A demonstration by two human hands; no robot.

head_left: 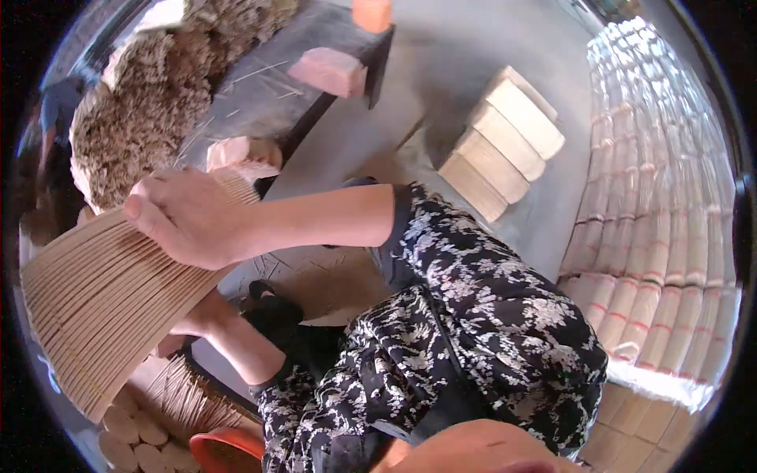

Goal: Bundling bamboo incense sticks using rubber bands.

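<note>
A wide fan of thin, pale wooden sticks (95, 299) spreads across the left side. My right hand (193, 217) lies over its upper face, closed around the sticks near their narrower end, with the thumb raised along the edge. Beneath the fan, my left hand (193, 319) reaches in from below and supports it. The sticks hide most of the left fingers. Close to my right hand, a small light-coloured block (244, 151) rests at the edge of a dark table (256, 75).
Brown bundled sticks (150, 110) pile up on the table, beside a pink block (327, 71) and an orange one (371, 14). Beige packs (505, 142) lie on the floor. Plastic-wrapped bundles (646, 205) stack high at right. A red basin (229, 445) sits below; another person (55, 114) is far left.
</note>
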